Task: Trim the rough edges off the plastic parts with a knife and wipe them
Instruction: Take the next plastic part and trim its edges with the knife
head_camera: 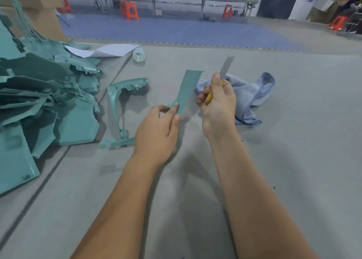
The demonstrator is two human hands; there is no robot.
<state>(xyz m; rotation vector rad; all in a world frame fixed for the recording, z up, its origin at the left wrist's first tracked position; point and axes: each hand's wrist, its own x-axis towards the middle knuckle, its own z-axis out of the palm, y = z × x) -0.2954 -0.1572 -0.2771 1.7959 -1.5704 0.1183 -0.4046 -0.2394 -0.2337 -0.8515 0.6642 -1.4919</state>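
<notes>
The left hand [156, 129] pinches a curved teal plastic strip [186, 91] by its near end, just left of the crumpled blue cloth [248, 94]; the right hand [217, 104] grips a yellow-handled knife [225, 72], blade up, likely to slip toward fingers

Left hand [156, 133] pinches a teal plastic strip [186, 91]; right hand [217, 104] grips a yellow-handled knife [225, 70].

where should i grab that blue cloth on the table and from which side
Probably the raised hump of the blue cloth, pinched from above. It lies crumpled in loose folds on the grey table, so the upper folds give fingers something to close on. Come from its right: the right hand with the knife is in front of its left end.
</notes>
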